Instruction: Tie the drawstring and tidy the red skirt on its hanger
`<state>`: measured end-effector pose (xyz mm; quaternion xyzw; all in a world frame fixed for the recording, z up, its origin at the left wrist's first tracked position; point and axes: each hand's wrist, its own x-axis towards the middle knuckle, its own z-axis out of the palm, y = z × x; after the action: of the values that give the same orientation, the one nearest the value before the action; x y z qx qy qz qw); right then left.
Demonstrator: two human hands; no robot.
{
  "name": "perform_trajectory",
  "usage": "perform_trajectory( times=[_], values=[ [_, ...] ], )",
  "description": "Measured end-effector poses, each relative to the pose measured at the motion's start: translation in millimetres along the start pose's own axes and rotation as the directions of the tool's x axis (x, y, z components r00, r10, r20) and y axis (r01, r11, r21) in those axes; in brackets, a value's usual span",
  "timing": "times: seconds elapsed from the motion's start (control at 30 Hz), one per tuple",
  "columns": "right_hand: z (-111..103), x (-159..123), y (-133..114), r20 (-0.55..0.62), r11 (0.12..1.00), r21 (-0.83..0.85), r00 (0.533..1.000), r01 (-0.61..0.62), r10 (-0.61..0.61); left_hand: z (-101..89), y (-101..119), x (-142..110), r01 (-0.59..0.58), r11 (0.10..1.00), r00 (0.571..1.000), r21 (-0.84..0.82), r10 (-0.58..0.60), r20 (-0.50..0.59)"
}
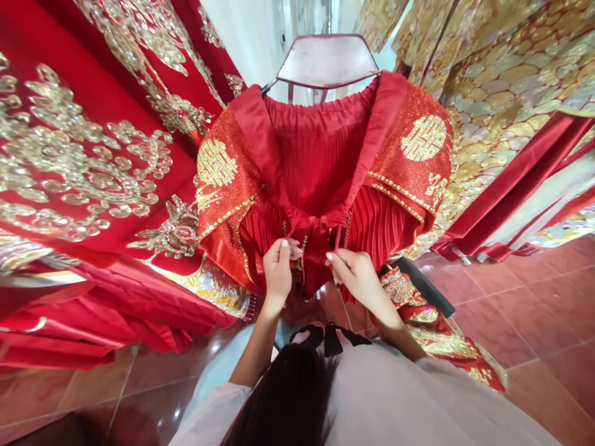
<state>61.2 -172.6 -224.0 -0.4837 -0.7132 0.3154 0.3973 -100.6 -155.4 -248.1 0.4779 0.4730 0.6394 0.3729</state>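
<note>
You are holding both hands in front of the red garment, which is hanging straight ahead of you (425, 176) on a hanger (328, 62). The hanger is probably bearing the weight and spreading the shoulders, leaving your fingers to the fine work. Your left hand (277, 269) is pinching the left tie (292, 231) between thumb and fingers; your right hand (356, 274) is gripping the right tie (338, 237). You are holding them slightly apart, seemingly so the strands are staying separate below the gathered neckline (318, 221). A beaded red gown (56, 148) is hanging beside it.
</note>
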Motion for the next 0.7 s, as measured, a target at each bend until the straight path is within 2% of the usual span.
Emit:
perform_trajectory(
  times=[0.1, 0.13, 0.2, 0.27, 0.3, 0.43, 0.6, 0.7],
  values=[
    [-5, -23, -5, 0.040, 0.998, 0.067, 0.999, -0.010, 0.008, 5.0, 7, -10, -0.038, 0.999, 0.996, -0.025, 0.036, -0.077],
    [-5, -24, -5, 0.046, 0.998, 0.068, 0.999, -0.005, 0.002, 8.9, 10, -16, -0.044, 0.999, 0.998, -0.015, 0.043, -0.054],
    [-1, -19, -2, 0.065, 0.997, 0.073, 0.998, 0.013, -0.018, 18.1, 15, -29, -0.029, 1.000, 0.997, 0.012, 0.028, 0.075],
    [4, -10, 4, 0.057, 0.998, 0.064, 0.998, 0.029, -0.033, 25.8, 17, -40, 0.021, 0.999, 0.978, 0.027, -0.026, 0.209],
    [6, -5, 7, 0.041, 0.998, 0.063, 0.999, 0.030, -0.033, 28.2, 16, -44, 0.049, 0.998, 0.969, 0.035, -0.056, 0.240],
    [7, 7, 18, -0.035, 0.978, 0.206, 0.999, -0.026, 0.034, 28.3, 8, -45, 0.084, 0.988, 0.966, 0.128, -0.112, 0.231],
    [14, 5, 14, 0.044, 0.857, 0.488, 0.985, -0.168, 0.169, 24.3, -7, -42, 0.155, 0.975, 0.911, 0.160, -0.204, 0.358],
    [20, 0, 10, -0.053, 0.847, 0.510, 0.977, -0.152, 0.207, 18.9, -12, -40, 0.208, 0.959, 0.890, 0.193, -0.268, 0.370]
  ],
)
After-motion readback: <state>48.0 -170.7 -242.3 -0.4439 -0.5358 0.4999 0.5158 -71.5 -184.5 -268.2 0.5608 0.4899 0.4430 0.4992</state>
